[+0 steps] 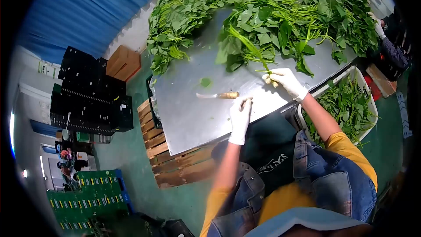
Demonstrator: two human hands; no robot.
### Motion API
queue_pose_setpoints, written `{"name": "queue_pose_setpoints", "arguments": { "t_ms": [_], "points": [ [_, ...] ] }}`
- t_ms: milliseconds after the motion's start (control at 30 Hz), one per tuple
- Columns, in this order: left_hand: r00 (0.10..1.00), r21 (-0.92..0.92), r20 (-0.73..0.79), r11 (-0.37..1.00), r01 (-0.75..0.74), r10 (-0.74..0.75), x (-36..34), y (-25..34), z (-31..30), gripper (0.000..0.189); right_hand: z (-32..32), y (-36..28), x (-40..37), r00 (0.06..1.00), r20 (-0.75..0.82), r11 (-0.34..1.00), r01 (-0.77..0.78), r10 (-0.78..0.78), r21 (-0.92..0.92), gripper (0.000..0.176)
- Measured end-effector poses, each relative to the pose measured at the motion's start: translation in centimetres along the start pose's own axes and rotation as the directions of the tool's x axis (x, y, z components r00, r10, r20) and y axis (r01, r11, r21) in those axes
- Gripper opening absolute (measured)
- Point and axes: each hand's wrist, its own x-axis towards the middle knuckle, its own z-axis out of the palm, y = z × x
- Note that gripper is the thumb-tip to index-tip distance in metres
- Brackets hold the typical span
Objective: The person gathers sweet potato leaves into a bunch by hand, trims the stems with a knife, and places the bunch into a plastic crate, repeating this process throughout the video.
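Observation:
My right hand (284,81), in a white glove, pinches the cut end of a leafy green stem (251,46) over the metal table (184,114). The stem slants up and left, its leaves hanging near the pile of greens (263,13). My left hand (240,116), also white-gloved, is low over the table with fingers curled together; whether anything small is between them I cannot make out. Just beyond its fingertips lies a knife (219,95), wooden handle to the right and blade to the left. A loose leaf (205,82) rests farther back.
A white crate (372,105) full of greens stands at the table's right edge. Another person's gloved hand (377,25) touches the pile at far right. A wooden pallet (155,142) is at the left, with black crates (90,92) and a cardboard box (123,62) beyond.

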Motion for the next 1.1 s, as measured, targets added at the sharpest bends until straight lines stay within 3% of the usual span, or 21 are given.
{"name": "queue_pose_setpoints", "arguments": {
  "t_ms": [67, 100, 133, 200, 233, 267, 333, 400, 433, 467, 500, 533, 567, 667, 733, 867, 900, 933, 1000, 1067, 1100],
  "points": [
    [0.999, 0.033, -0.027, 0.999, -0.019, 0.020, 2.5, 0.9, -0.4, 0.016, 0.8, -0.1, -0.5, 0.998, -0.044, 0.946, 0.037, -0.054, -0.322, 0.021],
    [0.999, 0.062, -0.036, 0.998, -0.014, 0.016, 3.7, 1.6, -0.6, 0.018, 1.0, 0.7, -0.6, 0.998, -0.037, 0.948, 0.030, -0.044, -0.316, 0.021],
    [0.995, 0.355, 0.015, 0.929, -0.100, 0.102, 5.1, 3.0, -0.8, 0.021, 1.0, 1.6, -0.5, 0.994, -0.065, 0.931, 0.054, -0.083, -0.361, 0.021],
    [0.984, 0.609, 0.087, 0.774, -0.175, 0.154, 6.6, 3.8, -0.6, 0.024, 1.0, 3.2, -0.7, 0.980, -0.117, 0.887, 0.091, -0.160, -0.454, 0.022],
    [0.997, 0.034, -0.082, 0.999, -0.011, 0.013, 6.7, 3.6, -0.5, 0.027, 2.1, 1.8, -1.5, 0.986, -0.125, 0.895, 0.041, -0.107, -0.443, 0.023],
    [0.970, -0.568, -0.141, 0.818, 0.084, -0.198, 7.0, 3.4, -0.4, 0.030, 2.2, 2.1, -1.6, 0.988, -0.124, 0.897, 0.031, -0.095, -0.441, 0.023],
    [0.969, -0.143, -0.239, 0.985, -0.101, 0.064, 7.6, 2.6, -0.3, 0.031, 2.1, 2.7, -2.0, 0.975, -0.019, 0.798, 0.169, -0.220, -0.579, 0.024],
    [0.960, -0.653, -0.056, 0.737, 0.172, -0.273, 7.9, 3.5, -1.6, 0.029, 3.1, 2.0, -2.9, 0.990, -0.066, 0.843, 0.072, -0.127, -0.533, 0.025],
    [0.984, -0.343, -0.137, 0.938, 0.057, -0.110, 7.8, 4.1, -2.0, 0.026, 2.9, 2.2, -2.9, 0.964, 0.056, 0.697, 0.227, -0.260, -0.680, 0.025],
    [0.975, 0.023, -0.214, 0.998, -0.054, 0.058, 7.7, 4.6, -2.3, 0.024, 2.9, 2.1, -2.9, 0.910, 0.199, 0.504, 0.372, -0.364, -0.780, 0.025],
    [0.962, -0.281, -0.166, 0.945, 0.166, -0.218, 7.7, 5.2, -2.8, 0.022, 3.0, 1.7, -2.9, 0.982, 0.080, 0.652, 0.176, -0.174, -0.738, 0.034],
    [0.890, -0.540, -0.037, 0.759, 0.365, -0.455, 7.9, 5.6, -3.1, 0.020, 3.3, 0.4, -2.8, 0.982, 0.070, 0.655, 0.170, -0.175, -0.736, 0.034],
    [0.886, -0.474, -0.043, 0.790, 0.389, -0.462, 7.9, 5.5, -3.0, 0.016, 3.6, -0.9, -2.7, 0.980, 0.183, 0.601, 0.192, -0.077, -0.776, 0.033],
    [0.939, -0.450, -0.057, 0.849, 0.278, -0.338, 7.7, 3.4, -0.6, 0.015, 4.0, -1.2, -1.7, 0.885, 0.402, 0.605, 0.456, -0.233, -0.653, 0.041],
    [0.943, -0.558, -0.046, 0.791, 0.250, -0.330, 7.0, 4.2, 0.5, 0.014, 3.6, 0.6, -0.1, 0.948, 0.317, 0.897, 0.127, 0.016, -0.424, 0.040],
    [0.914, -0.617, 0.020, 0.714, 0.329, -0.405, 6.3, 4.4, 2.0, 0.015, 4.2, 1.3, 0.1, 1.000, -0.018, 0.997, -0.005, 0.004, -0.081, 0.020],
    [0.918, -0.583, -0.001, 0.747, 0.321, -0.396, 6.3, 4.0, 2.6, 0.016, 4.3, -1.3, -1.4, 0.986, -0.100, 0.960, -0.155, 0.135, -0.234, 0.023],
    [0.922, -0.547, -0.021, 0.776, 0.313, -0.387, 6.4, 3.7, 2.8, 0.016, 3.9, -1.2, -2.0, 0.986, -0.099, 0.959, -0.152, 0.131, -0.240, 0.023],
    [0.912, -0.312, -0.022, 0.870, 0.382, -0.409, 6.5, 0.9, 3.3, 0.016, 1.3, -0.6, -4.1, 0.950, -0.122, 0.898, 0.222, -0.286, -0.379, 0.019],
    [0.906, -0.676, 0.003, 0.667, 0.313, -0.423, 6.8, -7.3, 4.2, 0.016, -2.7, -0.9, -6.6, 0.695, -0.097, 0.393, 0.281, -0.713, -0.876, 0.021],
    [0.905, -0.775, 0.007, 0.570, 0.274, -0.425, 7.1, -8.2, 4.0, 0.016, -5.4, -1.2, -7.5, 0.749, -0.460, 0.862, 0.299, -0.478, -0.410, 0.029]
  ]
}}
